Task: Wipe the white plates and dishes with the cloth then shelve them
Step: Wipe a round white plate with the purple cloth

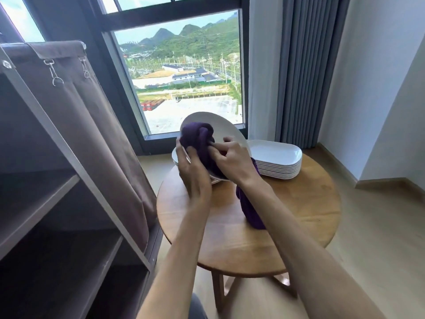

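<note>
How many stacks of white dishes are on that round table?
2: the rectangular stack at the table's far right, and a round stack far left, mostly hidden behind the held plate and hands.

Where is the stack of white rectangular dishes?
The stack of white rectangular dishes sits at the far right of the round wooden table, before the grey curtain.

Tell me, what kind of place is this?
Probably a room in a high apartment or dormitory: a large window over buildings and hills, grey curtains, a fabric-covered shelf unit and a small round wooden table.
</note>
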Demonstrator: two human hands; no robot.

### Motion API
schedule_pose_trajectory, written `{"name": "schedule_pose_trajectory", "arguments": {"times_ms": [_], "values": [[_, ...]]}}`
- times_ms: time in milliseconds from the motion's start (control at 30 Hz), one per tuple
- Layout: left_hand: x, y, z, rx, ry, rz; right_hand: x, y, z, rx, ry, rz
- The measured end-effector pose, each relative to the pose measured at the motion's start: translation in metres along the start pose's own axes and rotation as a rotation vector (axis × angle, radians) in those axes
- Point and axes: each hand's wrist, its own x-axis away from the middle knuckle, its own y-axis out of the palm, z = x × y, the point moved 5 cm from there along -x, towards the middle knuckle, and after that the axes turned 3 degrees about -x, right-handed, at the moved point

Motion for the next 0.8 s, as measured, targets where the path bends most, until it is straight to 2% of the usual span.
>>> {"name": "schedule_pose_trajectory", "arguments": {"times_ms": [67, 133, 200, 233, 300, 333, 367, 433, 533, 600, 667, 733, 800], "values": [[0.007, 0.000, -0.004, 0.076, -0.015, 0.069, 0.008, -0.014, -0.001, 0.304, -0.013, 0.245], [0.015, -0.002, -0.005, 0.164, -0.018, 0.123, 0.019, -0.028, 0.006, 0.436, 0.109, 0.416], [0.023, -0.001, -0.004, 0.221, 0.001, 0.154, 0.027, -0.036, 0.026, 0.327, 0.337, 0.347], [0.028, 0.000, -0.002, 0.239, 0.014, 0.168, 0.030, -0.035, 0.039, 0.162, 0.438, 0.249], [0.038, 0.004, 0.001, 0.261, 0.039, 0.179, 0.035, -0.024, 0.051, -0.404, 0.519, 0.056], [0.041, 0.006, 0.001, 0.266, 0.049, 0.168, 0.037, -0.016, 0.057, -0.696, 0.555, 0.011], [0.045, 0.009, 0.001, 0.259, 0.055, 0.151, 0.038, -0.010, 0.061, -0.932, 0.598, 0.013], [0.046, 0.010, 0.000, 0.216, 0.047, 0.116, 0.037, -0.003, 0.067, -1.161, 0.641, 0.058], [0.035, -0.001, 0.006, 0.133, 0.017, 0.019, 0.027, -0.013, 0.071, -1.137, 0.616, 0.190], [0.013, -0.014, 0.012, 0.110, -0.007, -0.103, 0.014, -0.029, 0.074, -1.044, 0.589, 0.308], [-0.005, -0.020, 0.021, 0.119, -0.039, -0.230, 0.001, -0.039, 0.074, -0.985, 0.571, 0.357], [-0.005, -0.020, 0.021, 0.117, -0.082, -0.215, -0.006, -0.035, 0.073, -0.926, 0.634, 0.375], [0.014, -0.013, 0.012, 0.067, -0.107, -0.090, -0.003, -0.015, 0.073, -0.907, 0.711, 0.368]]}}
